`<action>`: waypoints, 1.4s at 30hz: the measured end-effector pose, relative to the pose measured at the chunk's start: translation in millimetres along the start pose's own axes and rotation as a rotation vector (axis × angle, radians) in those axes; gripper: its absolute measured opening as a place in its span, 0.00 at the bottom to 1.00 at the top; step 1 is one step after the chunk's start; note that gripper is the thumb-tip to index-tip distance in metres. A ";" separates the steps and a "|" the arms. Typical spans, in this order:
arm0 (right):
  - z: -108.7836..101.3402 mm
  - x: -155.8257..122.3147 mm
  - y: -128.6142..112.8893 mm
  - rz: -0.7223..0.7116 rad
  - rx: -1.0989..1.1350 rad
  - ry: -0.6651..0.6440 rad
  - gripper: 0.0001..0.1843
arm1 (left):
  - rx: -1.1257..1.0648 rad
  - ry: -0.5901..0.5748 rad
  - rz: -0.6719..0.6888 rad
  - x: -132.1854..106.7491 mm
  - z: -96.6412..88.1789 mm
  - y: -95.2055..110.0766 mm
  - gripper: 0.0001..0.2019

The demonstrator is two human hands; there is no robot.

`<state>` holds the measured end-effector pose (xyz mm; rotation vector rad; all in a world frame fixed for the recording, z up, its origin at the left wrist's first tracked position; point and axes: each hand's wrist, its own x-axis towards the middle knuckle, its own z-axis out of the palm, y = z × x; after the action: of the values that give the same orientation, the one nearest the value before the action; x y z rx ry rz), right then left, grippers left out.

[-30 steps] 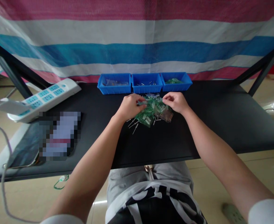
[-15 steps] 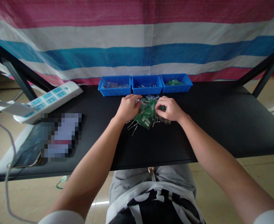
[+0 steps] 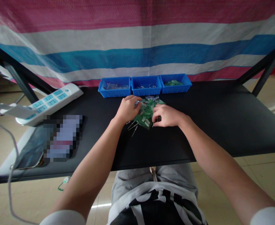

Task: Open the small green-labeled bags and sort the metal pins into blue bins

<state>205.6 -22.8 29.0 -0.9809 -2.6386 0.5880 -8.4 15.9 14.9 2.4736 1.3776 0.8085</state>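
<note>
Small green plastic packets [image 3: 145,113] lie in a heap on the black table, with little pale parts showing through them. Several thin silver pins that look like blind rivets [image 3: 134,130] stick out at the heap's lower left. My left hand [image 3: 128,109] rests on the heap's left side, fingers curled together; what they hold, if anything, is hidden. On the right, my right hand [image 3: 167,115] is bent over the heap with thumb and fingers pinched at its lower edge. A bit of a silver pin shows at those fingertips. This hand covers the heap's right part.
Behind the heap, three blue bins stand in a row: the left bin [image 3: 115,93] holds clear packets, the middle bin [image 3: 147,91] metal pins, the right bin [image 3: 177,88] green packets. At left are a white power strip [image 3: 50,103], a blurred-out flat object [image 3: 63,137] and a cable [image 3: 14,147].
My right hand has come down and slightly left, from above the heap's right side to its lower edge, where its fingers pinch. My left hand has stayed in place.
</note>
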 end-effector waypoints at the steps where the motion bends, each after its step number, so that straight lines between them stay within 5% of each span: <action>1: 0.3 0.1 0.3 -0.003 -0.001 -0.009 0.01 | 0.001 -0.001 0.000 0.0 0.2 -0.2 0.15; 15: 4.5 3.6 -5.1 0.021 0.002 -0.087 0.03 | 0.019 0.029 -0.029 -1.5 2.8 0.0 0.13; 20: 5.3 3.5 -5.0 -0.031 0.397 0.154 0.04 | -0.045 0.102 0.019 -1.2 -1.7 3.0 0.13; 25: 14.6 10.4 -2.0 0.079 0.700 0.425 0.11 | -0.267 0.168 0.069 -3.6 -6.7 11.7 0.16; 30: 22.6 14.4 -3.4 0.155 0.577 0.567 0.15 | -0.477 0.098 0.087 -6.8 -5.0 23.8 0.18; 36: 26.1 13.1 -5.9 0.150 0.264 0.749 0.09 | -0.349 0.086 0.028 -4.6 -2.3 26.0 0.16; 42: 27.8 13.9 -3.7 0.132 0.282 0.760 0.10 | -0.386 -0.017 0.018 -3.8 -5.0 25.4 0.19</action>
<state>182.8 -23.8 7.7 -1.0323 -1.7858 0.4711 5.7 -1.6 28.3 2.1905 1.0738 0.9528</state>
